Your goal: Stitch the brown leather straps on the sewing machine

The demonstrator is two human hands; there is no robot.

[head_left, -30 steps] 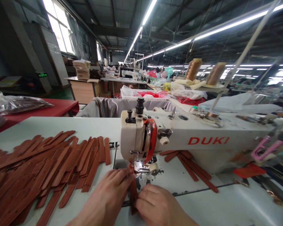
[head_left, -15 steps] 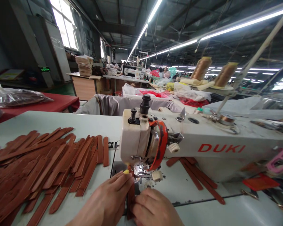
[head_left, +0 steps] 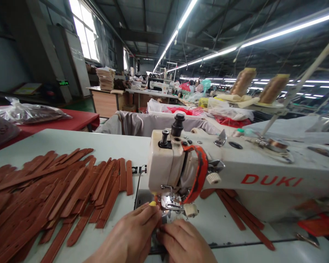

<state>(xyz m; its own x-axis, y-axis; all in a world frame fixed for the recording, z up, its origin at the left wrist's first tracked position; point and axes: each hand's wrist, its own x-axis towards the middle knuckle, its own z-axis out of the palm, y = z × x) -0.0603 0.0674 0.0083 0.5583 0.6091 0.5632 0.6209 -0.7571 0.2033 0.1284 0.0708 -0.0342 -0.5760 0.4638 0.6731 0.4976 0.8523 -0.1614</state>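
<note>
A brown leather strap [head_left: 159,220] lies under the needle area of the sewing machine [head_left: 178,160], mostly covered by my fingers. My left hand [head_left: 133,228] presses on it from the left with fingers together, right beside the presser foot [head_left: 170,203]. One left fingertip wears a yellow cover [head_left: 152,203]. Nearer to me, my right hand [head_left: 185,239] is closed at the strap's right edge, its fingertips curled and partly hidden. Left of the machine spreads a heap of similar brown straps [head_left: 71,190]. Several more straps [head_left: 242,217] lie under the machine arm.
A red-covered table [head_left: 83,118] with a plastic bag [head_left: 35,111] stands at the left. Behind the machine is a cloth-lined bin [head_left: 137,122]. Thread cones [head_left: 244,82] stand at upper right. A red item [head_left: 318,223] and a metal tool [head_left: 307,239] lie at lower right.
The strap has moved forward under the presser foot, so less of it shows between my hands. Both hands stay close to it. The whole view has shifted slightly, with the machine appearing farther right.
</note>
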